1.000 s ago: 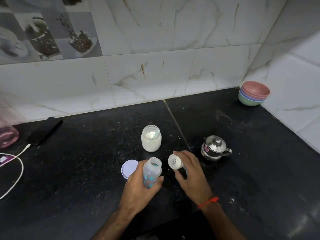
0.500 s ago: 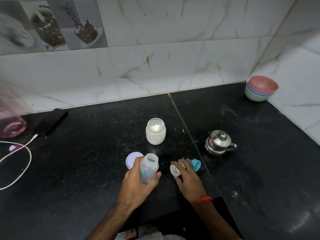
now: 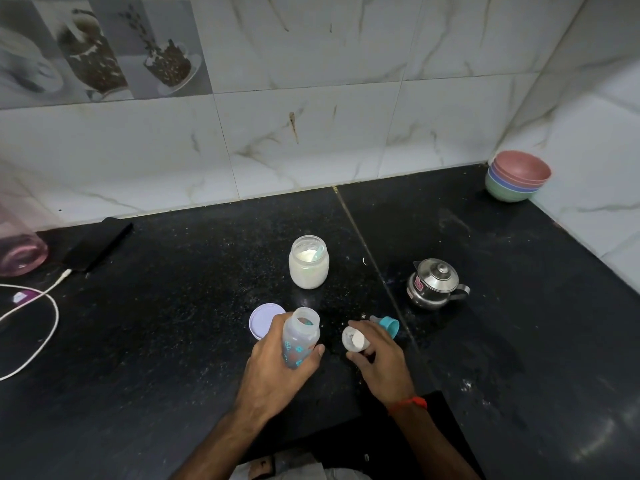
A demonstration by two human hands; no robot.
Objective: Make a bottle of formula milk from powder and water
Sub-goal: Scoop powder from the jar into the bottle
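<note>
The black counter (image 3: 173, 341) carries everything, and clock directions below are read from the feeding bottle (image 3: 300, 337) near the front middle. The bottle stands open-mouthed with the left hand (image 3: 277, 368) wrapped round its body in a firm grip, thumb on the near side. At 12 o'clock, well behind it, sits the open powder jar (image 3: 309, 266), part full of white powder. At 2 o'clock, further off, is the lidded steel kettle (image 3: 434, 284), presumably the water. At 9 to 10 o'clock, just beside the bottle, lies the lilac lid (image 3: 265, 318), flat. At 3 o'clock the right hand (image 3: 384, 358) is clenched on a small white cap-like piece (image 3: 354, 339) with what looks like powder in it; just behind it lies the teal teat ring (image 3: 388, 325).

The step appears to be getting powder into the bottle. To do it well, hold the bottle upright and steady, bring the white piece squarely over the mouth before tipping, and tip slowly, since the mouth is narrow and spilt grains already speckle the counter.
</note>
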